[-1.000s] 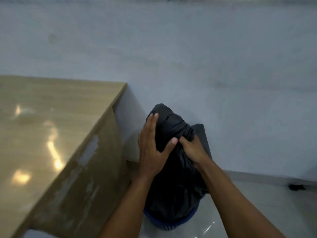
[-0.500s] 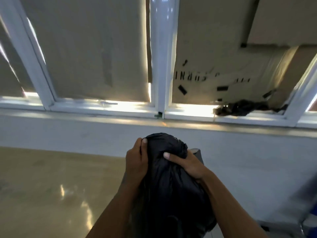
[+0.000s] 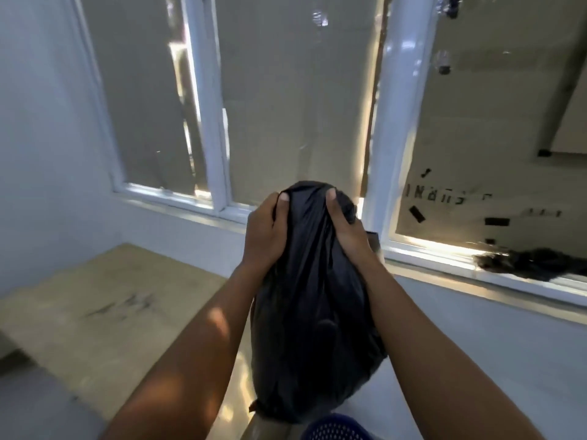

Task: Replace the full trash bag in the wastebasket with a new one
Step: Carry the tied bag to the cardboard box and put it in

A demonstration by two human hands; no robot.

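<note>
Window frame [image 3: 208, 122] behind | trash bag [image 3: 314, 312]: black, glossy, bulging (neck bunched) | left grip [image 3: 263, 236], right grip [image 3: 349, 233] clench its top

- Wooden table [image 3: 104, 300]: below and left of the left hand [image 3: 263, 236].
- White window frame [image 3: 394, 122], backed with cardboard [image 3: 295, 90]: beyond it.
- Dark clump [image 3: 533, 263] on the sill [image 3: 438, 249]: right of the right hand [image 3: 347, 233].

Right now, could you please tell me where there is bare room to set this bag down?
The wooden tabletop, between the white wall and the trash bag, looks bare. The window sill is narrow, with a dark clump at its right end. Under the bag sits the blue wastebasket.
</note>
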